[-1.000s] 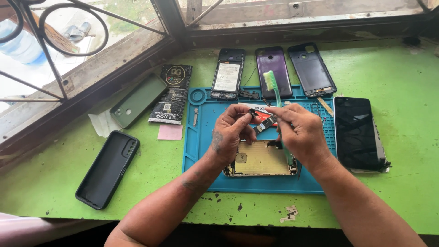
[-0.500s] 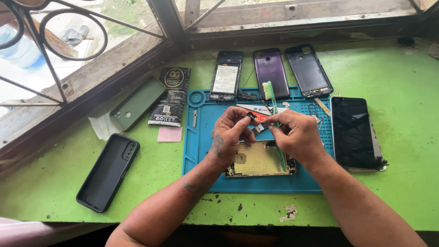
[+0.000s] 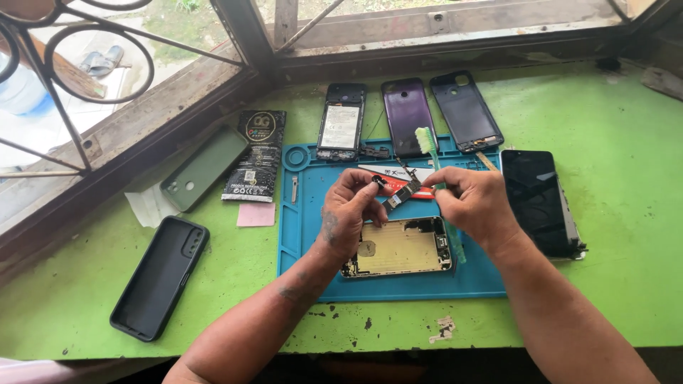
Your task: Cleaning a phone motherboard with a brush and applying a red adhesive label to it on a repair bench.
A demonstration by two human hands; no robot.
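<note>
Green table [image 3: 626, 284], blue mat [image 3: 306, 242], circuit board [image 3: 403, 193] pinched between both hands

Green table [image 3: 626, 284], blue mat [image 3: 302, 235], black case [image 3: 160, 277]

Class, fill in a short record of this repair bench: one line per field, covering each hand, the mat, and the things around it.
Left hand: pinches a small circuit board
Right hand: grips a green toothbrush, bristles up
Blue mat: bears an opened gold phone shell
Above mat: three opened phone backs
Right of mat: black phone
Left of mat: black case, green case, black packet
Surface: green table
</note>
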